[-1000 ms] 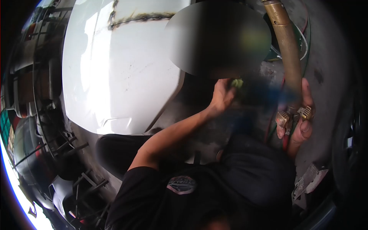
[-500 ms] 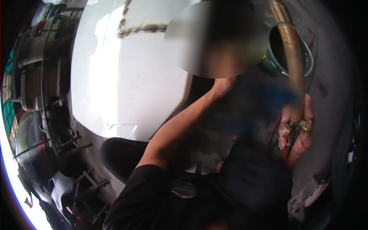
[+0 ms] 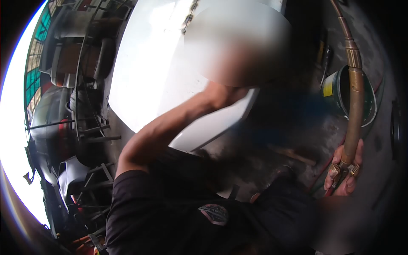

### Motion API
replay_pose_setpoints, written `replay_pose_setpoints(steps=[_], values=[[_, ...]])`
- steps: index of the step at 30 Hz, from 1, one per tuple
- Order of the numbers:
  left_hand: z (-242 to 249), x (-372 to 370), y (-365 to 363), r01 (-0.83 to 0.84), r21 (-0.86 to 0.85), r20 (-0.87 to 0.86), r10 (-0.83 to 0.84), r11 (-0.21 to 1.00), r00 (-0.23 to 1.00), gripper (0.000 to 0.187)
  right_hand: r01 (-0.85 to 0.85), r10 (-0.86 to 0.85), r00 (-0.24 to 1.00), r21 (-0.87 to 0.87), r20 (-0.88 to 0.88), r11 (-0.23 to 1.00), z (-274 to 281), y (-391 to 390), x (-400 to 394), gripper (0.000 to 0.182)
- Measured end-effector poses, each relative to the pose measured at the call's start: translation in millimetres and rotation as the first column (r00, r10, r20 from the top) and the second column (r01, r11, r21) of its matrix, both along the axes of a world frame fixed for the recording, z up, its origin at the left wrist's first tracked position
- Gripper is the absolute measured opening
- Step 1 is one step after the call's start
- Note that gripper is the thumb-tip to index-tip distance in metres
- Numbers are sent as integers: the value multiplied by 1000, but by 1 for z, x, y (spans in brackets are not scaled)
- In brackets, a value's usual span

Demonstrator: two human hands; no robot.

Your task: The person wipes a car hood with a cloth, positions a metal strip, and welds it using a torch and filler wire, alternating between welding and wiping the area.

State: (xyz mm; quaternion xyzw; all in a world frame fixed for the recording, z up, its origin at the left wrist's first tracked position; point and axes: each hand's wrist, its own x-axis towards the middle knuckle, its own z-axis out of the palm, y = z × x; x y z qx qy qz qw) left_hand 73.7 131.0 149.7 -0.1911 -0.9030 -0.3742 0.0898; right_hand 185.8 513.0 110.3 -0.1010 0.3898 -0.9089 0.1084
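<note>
The right hand (image 3: 344, 180) is curled around the lower end of a brass torch (image 3: 355, 106), its fingers bent about the base, with 2 ridged brass knobs (image 3: 353, 170) protruding between them. The torch stands lengthwise in view, its thinner neck leading to the top edge, and its handle passes in front of a green bucket (image 3: 338, 98) with a yellow label. A red hose (image 3: 330, 192) shows just below the torch's base. The left hand (image 3: 229, 83) is mostly lost in a blurred oval, so how far open it is, and whether it has hold of anything, I cannot tell; its forearm crosses in front of a white panel (image 3: 165, 72).
</note>
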Motion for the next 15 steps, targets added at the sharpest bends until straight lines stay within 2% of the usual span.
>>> replay_pose_setpoints(steps=[1, 2, 3, 4, 6, 7, 9, 11, 12, 13, 15], values=[[0, -1, -27, -81, 68, 5, 81, 994, 997, 55, 2, -2, 1000, -2, -4, 1000, 1, -1, -1, 93], [22, 0, -49, -175, 18, 45, 174, 984, 984, 50, 9, -9, 1000, 8, -3, 1000, 4, -3, -1, 92], [29, -3, -78, -240, -56, -75, 236, 969, 969, 42, 16, -16, 1000, 19, 1, 1000, 6, -4, -2, 92], [35, -5, -103, -359, 38, -28, 360, 932, 932, 38, 22, -22, 1000, 24, 1, 999, 8, -5, -2, 92], [45, -10, -143, -493, 55, -87, 496, 868, 864, 40, 17, -17, 1000, 46, -6, 999, 8, -5, -2, 93], [38, -13, -173, -595, -40, -99, 590, 802, 801, 37, 14, -14, 1000, 51, -1, 999, 7, -5, -2, 93], [19, -9, -195, -616, 30, 5, 616, 787, 788, 39, 29, -28, 999, 58, -17, 998, 7, -5, -1, 94], [5, 13, -180, -302, -334, 207, 383, 893, 900, 52, 38, -37, 999, 75, -16, 996, 10, -5, -1, 94], [-8, 26, -167, -206, -469, 173, 318, 859, 932, 57, 42, -41, 999, 86, -15, 995, 11, -6, -2, 94], [-4, 39, -142, -254, -715, -60, 306, 651, 950, 57, 42, -41, 999, 88, -17, 995, 11, -8, -2, 94], [4, 40, -136, -237, -668, 3, 321, 706, 947, 51, 31, -31, 999, 89, -8, 996, 13, -10, -2, 93]])
